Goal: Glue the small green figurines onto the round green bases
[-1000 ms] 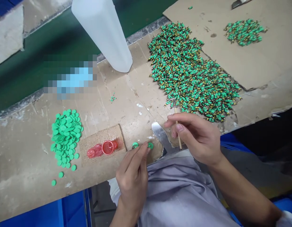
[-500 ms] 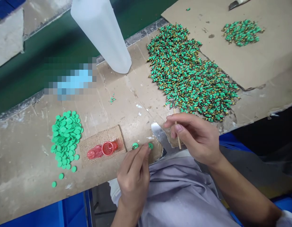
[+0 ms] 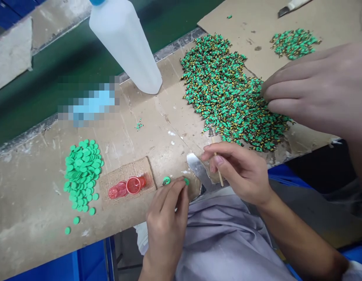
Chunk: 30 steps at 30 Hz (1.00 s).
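Observation:
My left hand is at the table's near edge, fingertips pinched on a small green disc. A second green disc with a dark bit on it lies just to its left. My right hand is closed round a thin wooden stick whose tip points up toward the big heap of small green-and-yellow parts. A flat metal blade lies on the table between my hands.
Another person's hand reaches in from the right over the heap. A pile of green discs lies at left, with red caps on a cork pad. A white bottle stands behind. A smaller green heap sits on cardboard.
Another person's hand has come in from the right over the heap of green parts. My own hands have barely moved.

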Tool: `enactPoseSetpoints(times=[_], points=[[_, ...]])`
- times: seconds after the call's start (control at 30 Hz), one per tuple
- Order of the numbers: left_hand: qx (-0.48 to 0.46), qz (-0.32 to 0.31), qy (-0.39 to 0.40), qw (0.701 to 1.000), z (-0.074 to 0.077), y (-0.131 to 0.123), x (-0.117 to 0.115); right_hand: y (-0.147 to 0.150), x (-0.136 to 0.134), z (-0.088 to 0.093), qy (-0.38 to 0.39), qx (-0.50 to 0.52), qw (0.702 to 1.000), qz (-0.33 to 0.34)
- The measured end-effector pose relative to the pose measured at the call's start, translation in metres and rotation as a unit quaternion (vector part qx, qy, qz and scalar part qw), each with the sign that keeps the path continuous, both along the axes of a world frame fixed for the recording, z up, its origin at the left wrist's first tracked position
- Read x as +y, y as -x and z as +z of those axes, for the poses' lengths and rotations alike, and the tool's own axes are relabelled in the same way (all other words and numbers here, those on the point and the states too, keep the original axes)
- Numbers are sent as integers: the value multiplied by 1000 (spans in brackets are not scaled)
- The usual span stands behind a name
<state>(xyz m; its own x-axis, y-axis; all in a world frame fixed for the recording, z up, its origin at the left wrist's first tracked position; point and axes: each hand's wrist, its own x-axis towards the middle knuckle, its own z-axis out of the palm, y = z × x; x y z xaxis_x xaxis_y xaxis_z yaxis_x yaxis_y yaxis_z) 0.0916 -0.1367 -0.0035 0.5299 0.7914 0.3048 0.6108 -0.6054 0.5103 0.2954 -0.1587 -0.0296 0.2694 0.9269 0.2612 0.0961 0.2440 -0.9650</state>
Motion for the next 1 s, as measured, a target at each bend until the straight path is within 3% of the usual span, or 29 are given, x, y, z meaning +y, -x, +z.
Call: enactPoseSetpoints(times=[0.53,1.0], points=[[93,-34,100,990,17,2,13,0,0,0,-10,-7,1000,-5],[90,-40,83,992,21,-4,21,0,4,-1,-19,-1,1000,-4]])
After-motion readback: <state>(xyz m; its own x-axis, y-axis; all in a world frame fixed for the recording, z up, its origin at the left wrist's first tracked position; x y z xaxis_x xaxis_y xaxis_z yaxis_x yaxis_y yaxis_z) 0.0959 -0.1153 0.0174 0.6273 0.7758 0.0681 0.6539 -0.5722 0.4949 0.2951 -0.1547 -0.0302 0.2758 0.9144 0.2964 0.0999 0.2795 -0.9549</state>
